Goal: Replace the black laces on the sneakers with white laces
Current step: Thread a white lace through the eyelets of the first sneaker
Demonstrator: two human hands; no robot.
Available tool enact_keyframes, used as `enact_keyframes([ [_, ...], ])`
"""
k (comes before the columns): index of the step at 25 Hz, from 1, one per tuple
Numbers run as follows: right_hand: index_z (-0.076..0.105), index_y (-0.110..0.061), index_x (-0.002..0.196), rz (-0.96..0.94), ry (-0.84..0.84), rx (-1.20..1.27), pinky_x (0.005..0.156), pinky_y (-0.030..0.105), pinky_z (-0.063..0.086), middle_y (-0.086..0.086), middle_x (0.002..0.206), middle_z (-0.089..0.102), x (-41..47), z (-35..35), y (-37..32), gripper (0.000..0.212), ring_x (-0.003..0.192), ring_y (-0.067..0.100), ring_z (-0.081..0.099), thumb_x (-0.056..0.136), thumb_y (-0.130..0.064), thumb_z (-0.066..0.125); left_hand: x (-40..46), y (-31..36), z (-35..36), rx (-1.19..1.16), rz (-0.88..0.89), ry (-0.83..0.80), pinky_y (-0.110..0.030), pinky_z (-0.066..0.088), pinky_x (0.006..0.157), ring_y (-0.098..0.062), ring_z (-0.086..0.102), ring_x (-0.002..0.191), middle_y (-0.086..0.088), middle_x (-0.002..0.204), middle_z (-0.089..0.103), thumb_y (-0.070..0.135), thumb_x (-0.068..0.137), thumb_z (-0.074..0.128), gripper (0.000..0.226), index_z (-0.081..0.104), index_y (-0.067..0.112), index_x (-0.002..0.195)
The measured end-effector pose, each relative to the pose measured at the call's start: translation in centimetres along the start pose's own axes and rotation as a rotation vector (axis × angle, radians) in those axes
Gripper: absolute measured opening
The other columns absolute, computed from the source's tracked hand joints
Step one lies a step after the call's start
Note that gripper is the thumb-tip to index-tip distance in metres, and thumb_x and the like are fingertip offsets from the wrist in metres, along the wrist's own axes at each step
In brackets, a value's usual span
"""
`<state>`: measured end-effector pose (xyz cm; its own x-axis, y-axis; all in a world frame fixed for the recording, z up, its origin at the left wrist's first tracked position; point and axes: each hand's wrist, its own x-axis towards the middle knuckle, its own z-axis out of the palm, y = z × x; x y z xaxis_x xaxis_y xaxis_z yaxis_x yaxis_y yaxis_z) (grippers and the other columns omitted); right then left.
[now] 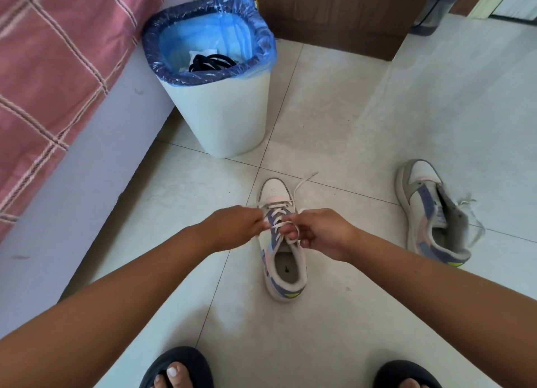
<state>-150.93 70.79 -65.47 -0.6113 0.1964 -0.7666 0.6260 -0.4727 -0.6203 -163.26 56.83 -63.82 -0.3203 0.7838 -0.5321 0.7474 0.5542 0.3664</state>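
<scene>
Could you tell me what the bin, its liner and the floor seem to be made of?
The bin looks like smooth matte white plastic: its tapered wall is even and seamless. Its liner seems to be thin translucent blue plastic film, crinkled and glossy where it folds over the rim. The floor appears to be glazed pale tile, given its straight grout lines and soft sheen.

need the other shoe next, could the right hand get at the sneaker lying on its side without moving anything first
Probably yes. The tipped sneaker lies on bare floor to the right of the right hand with nothing between them, but that hand is pinching the white lace and would have to let go first.
</scene>
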Motion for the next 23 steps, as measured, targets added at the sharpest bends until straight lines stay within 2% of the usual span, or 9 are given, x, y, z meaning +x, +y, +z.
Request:
enact_keyframes([
  [3,0.064,-0.003,0.083,0.047,0.087,0.201,0.052,0.018,0.042,0.008,0.069,0.059,0.3,0.1,0.1,0.016,0.056,0.011,0.052,0.086,0.01,0.055,-1.5,-2.5,0.3,-0.185,-0.164,-0.359,-0.02,0.037,0.059,-0.008,0.048,0.065,0.007,0.072,0.052,0.04,0.098,0.041,0.037,0.056,0.019,0.072],
  [6,0.061,-0.007,0.074,-0.017,0.103,0.11,0.06,0.022,0.043,0.008,0.07,0.06,0.5,0.5,0.6,0.023,0.064,0.016,0.055,0.079,0.016,0.058,-1.7,-3.3,1.1,0.051,-0.224,-0.62,-0.025,0.045,0.071,-0.015,0.058,0.079,0.0,0.091,0.062,0.032,0.097,0.043,0.028,0.067,0.017,0.099],
  [9,0.06,-0.01,0.071,-0.273,0.168,-0.37,0.057,0.014,0.043,0.003,0.07,0.057,0.2,0.6,0.6,0.023,0.065,0.014,0.053,0.078,0.011,0.058,-0.1,-2.2,1.9,-0.123,-0.097,-0.218,-0.024,0.04,0.093,-0.017,0.051,0.115,-0.002,0.13,0.053,0.01,0.096,0.04,0.036,0.055,0.018,0.127],
  [11,0.058,-0.012,0.079,-0.547,0.281,-0.796,0.058,0.01,0.036,0.0,0.076,0.051,0.5,0.6,0.8,0.015,0.07,0.012,0.045,0.081,0.003,0.057,0.7,-0.3,2.1,-0.54,-0.084,0.065,-0.013,0.042,0.078,-0.009,0.054,0.101,0.0,0.12,0.056,0.005,0.097,0.038,0.034,0.055,0.014,0.125],
  [12,0.058,-0.012,0.086,-0.655,0.33,-0.912,0.059,0.011,0.033,-0.002,0.081,0.048,0.9,0.5,1.0,0.012,0.073,0.012,0.042,0.083,0.0,0.056,1.1,0.7,2.0,-0.705,-0.093,0.102,-0.007,0.041,0.068,-0.005,0.054,0.091,0.002,0.112,0.056,0.006,0.098,0.038,0.032,0.057,0.013,0.123],
  [14,0.053,-0.013,0.095,-0.667,0.388,-0.85,0.059,0.012,0.033,-0.003,0.084,0.047,1.5,0.4,1.2,0.008,0.071,0.011,0.042,0.088,-0.009,0.056,1.9,1.9,2.3,-0.891,-0.089,0.074,-0.004,0.04,0.056,-0.002,0.052,0.078,0.002,0.102,0.056,0.011,0.1,0.04,0.029,0.057,0.014,0.123],
  [18,0.053,-0.014,0.081,-0.455,0.298,-0.648,0.058,0.02,0.039,-0.004,0.071,0.053,2.4,-0.6,0.7,0.014,0.063,0.009,0.046,0.086,-0.018,0.065,2.8,1.2,2.2,-0.987,-0.09,-0.047,-0.02,0.046,0.062,-0.01,0.056,0.078,0.003,0.091,0.059,0.025,0.098,0.048,0.023,0.056,0.023,0.119],
  [21,0.059,-0.011,0.076,-0.414,0.25,-0.466,0.059,0.026,0.044,0.0,0.067,0.057,2.5,-1.3,0.6,0.014,0.061,0.012,0.05,0.081,-0.013,0.072,3.2,1.4,2.1,-1.057,-0.162,-0.033,-0.025,0.046,0.068,-0.012,0.056,0.079,-0.001,0.085,0.061,0.023,0.095,0.055,0.009,0.061,0.016,0.093],
  [23,0.063,-0.004,0.078,-0.386,0.238,-0.367,0.057,0.023,0.047,0.004,0.066,0.059,2.4,-1.7,0.6,0.01,0.056,0.01,0.053,0.081,-0.007,0.072,3.5,1.9,1.9,-1.269,-0.272,-0.011,-0.027,0.045,0.07,-0.014,0.056,0.081,-0.005,0.086,0.061,0.016,0.092,0.053,0.013,0.061,0.014,0.082],
])
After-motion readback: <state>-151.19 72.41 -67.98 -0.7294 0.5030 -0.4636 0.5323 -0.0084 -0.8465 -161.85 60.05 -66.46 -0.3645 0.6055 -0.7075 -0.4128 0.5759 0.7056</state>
